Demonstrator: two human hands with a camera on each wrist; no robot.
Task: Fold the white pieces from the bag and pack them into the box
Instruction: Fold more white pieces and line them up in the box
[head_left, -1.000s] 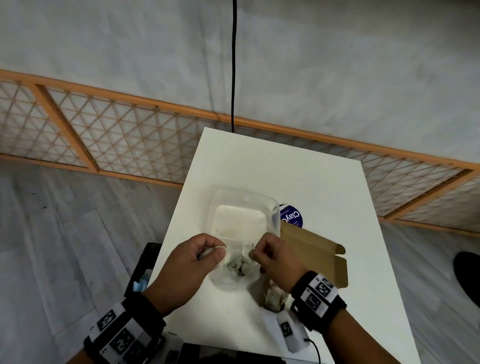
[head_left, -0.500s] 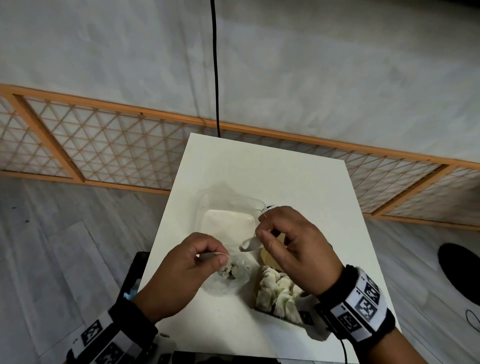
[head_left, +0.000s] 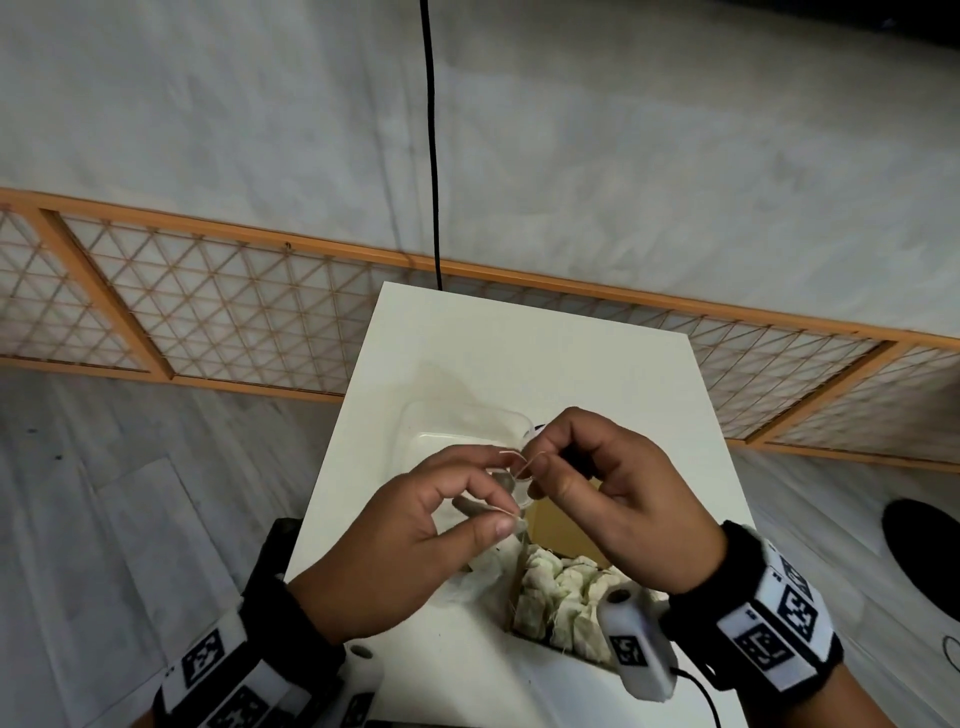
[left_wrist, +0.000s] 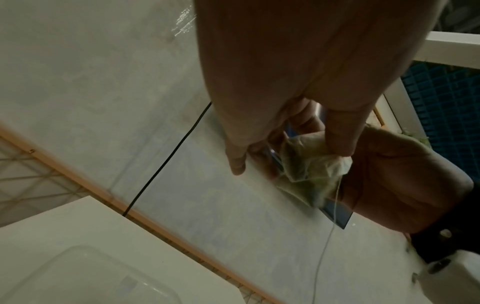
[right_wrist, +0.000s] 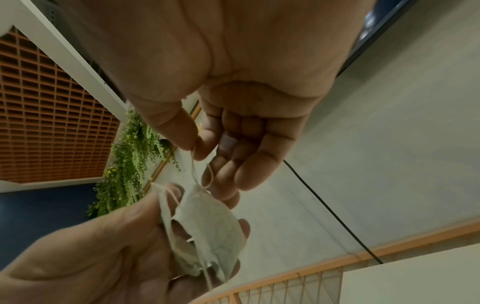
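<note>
My left hand (head_left: 501, 493) pinches a small white sachet (left_wrist: 309, 162) between thumb and fingers, raised above the table. A thin string (head_left: 519, 462) runs from it to my right hand (head_left: 537, 460), which pinches that string between thumb and forefinger. In the right wrist view the sachet (right_wrist: 207, 222) hangs crumpled, its string (right_wrist: 193, 164) looped near the fingertips. Below the hands stands the brown cardboard box (head_left: 550, 525), holding several folded white pieces (head_left: 556, 582). The clear bag (head_left: 483, 566) lies crumpled beside the box, partly hidden under my left hand.
A clear plastic tray (head_left: 457, 431) lies on the white table (head_left: 519, 353) beyond the hands. A black cable (head_left: 431, 156) hangs down to the table's far edge. An orange lattice fence (head_left: 208, 312) runs behind. A dark round object (head_left: 924, 556) sits on the floor to the right.
Both hands have risen from the bag on the table. The left hand now holds a sachet in the air, and the right hand has come in to pinch its string.
</note>
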